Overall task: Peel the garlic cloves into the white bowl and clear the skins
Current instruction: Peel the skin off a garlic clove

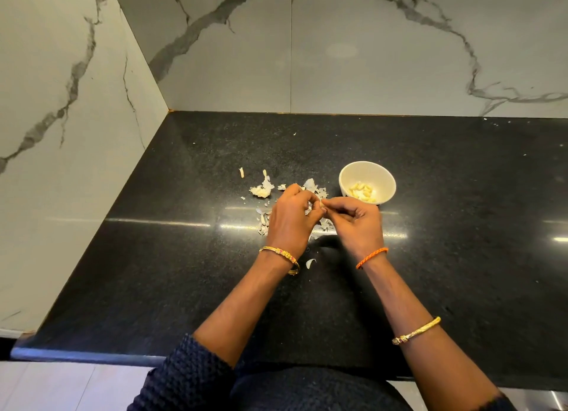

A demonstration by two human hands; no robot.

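Observation:
My left hand (pixel 290 218) and my right hand (pixel 356 223) meet fingertip to fingertip over the black counter, both pinching a small garlic clove (pixel 321 207) that is mostly hidden between the fingers. A white bowl (pixel 384 177) stands just beyond my right hand and holds several peeled cloves (pixel 362 191). The rest of a garlic bulb (pixel 261 190) lies left of my left hand. Loose papery skins (pixel 264 223) are scattered around and under both hands, with one piece (pixel 310 263) between my wrists.
The black stone counter (pixel 461 241) meets marble walls at the back (pixel 368 57) and the left (pixel 61 134). Its front edge (pixel 76 353) runs close to my body. A small stem scrap (pixel 242 172) lies beyond the bulb.

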